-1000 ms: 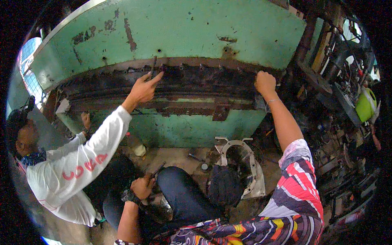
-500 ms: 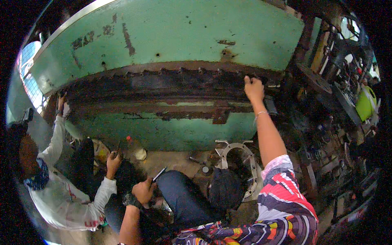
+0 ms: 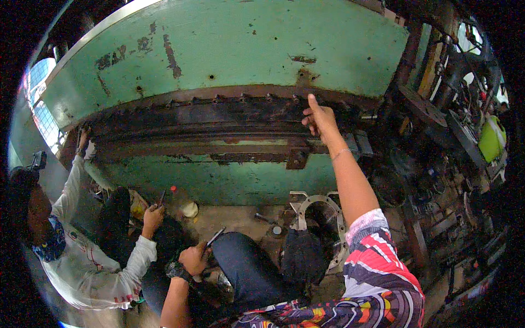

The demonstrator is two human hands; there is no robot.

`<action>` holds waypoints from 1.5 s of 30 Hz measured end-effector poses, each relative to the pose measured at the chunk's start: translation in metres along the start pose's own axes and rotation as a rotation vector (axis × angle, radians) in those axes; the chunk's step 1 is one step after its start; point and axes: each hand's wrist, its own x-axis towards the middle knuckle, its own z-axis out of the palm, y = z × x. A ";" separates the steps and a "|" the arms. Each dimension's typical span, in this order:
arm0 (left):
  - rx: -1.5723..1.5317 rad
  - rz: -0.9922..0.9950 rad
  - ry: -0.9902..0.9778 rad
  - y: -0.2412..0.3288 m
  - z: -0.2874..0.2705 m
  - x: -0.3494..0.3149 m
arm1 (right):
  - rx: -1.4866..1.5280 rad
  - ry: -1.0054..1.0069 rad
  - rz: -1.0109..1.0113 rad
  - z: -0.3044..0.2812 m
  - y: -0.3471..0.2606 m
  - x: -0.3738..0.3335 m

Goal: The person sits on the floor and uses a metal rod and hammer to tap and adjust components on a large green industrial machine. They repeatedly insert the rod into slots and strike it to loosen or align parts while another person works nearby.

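Observation:
My left hand (image 3: 192, 259) is closed around a slim metal hand tool (image 3: 215, 236) near my knee; its silvery shaft points up and right, and its kind is unclear. My right hand (image 3: 321, 121) is raised over the right part of a dark greasy beam (image 3: 219, 112), thumb up and fingers partly spread, with nothing in it. Whether its fingertips touch the beam I cannot tell. A row of bolts (image 3: 243, 98) runs along the beam's upper edge, beneath a large green machine panel (image 3: 235, 49).
On the left a co-worker in a white top (image 3: 90, 262) reaches to the beam's far end and holds a thin dark tool (image 3: 162, 198). A metal ring-shaped flange (image 3: 339, 229) stands by my right knee. Machine parts and a green container (image 3: 490, 139) crowd the right side.
My right hand has moved left along the beam, and its fingers have spread from a closed pose. My left hand stays low with the tool.

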 end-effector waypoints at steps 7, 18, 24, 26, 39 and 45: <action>0.000 0.042 0.018 0.005 0.028 0.002 | -0.387 0.240 -0.273 0.024 0.034 0.037; 0.063 0.031 -0.005 -0.007 0.016 -0.004 | -0.565 0.521 -0.403 0.016 0.040 0.017; -0.007 0.080 0.011 -0.003 0.000 0.013 | 0.360 0.752 -0.131 -0.187 0.143 0.093; 0.039 -0.042 0.021 -0.022 -0.017 -0.016 | 0.300 0.681 -0.055 -0.110 0.129 0.078; 0.002 0.054 0.055 -0.053 -0.019 0.003 | -0.235 0.547 -0.311 -0.179 0.116 0.115; 0.023 -0.105 0.001 -0.053 0.014 -0.015 | -0.246 0.509 -0.292 -0.161 0.177 0.133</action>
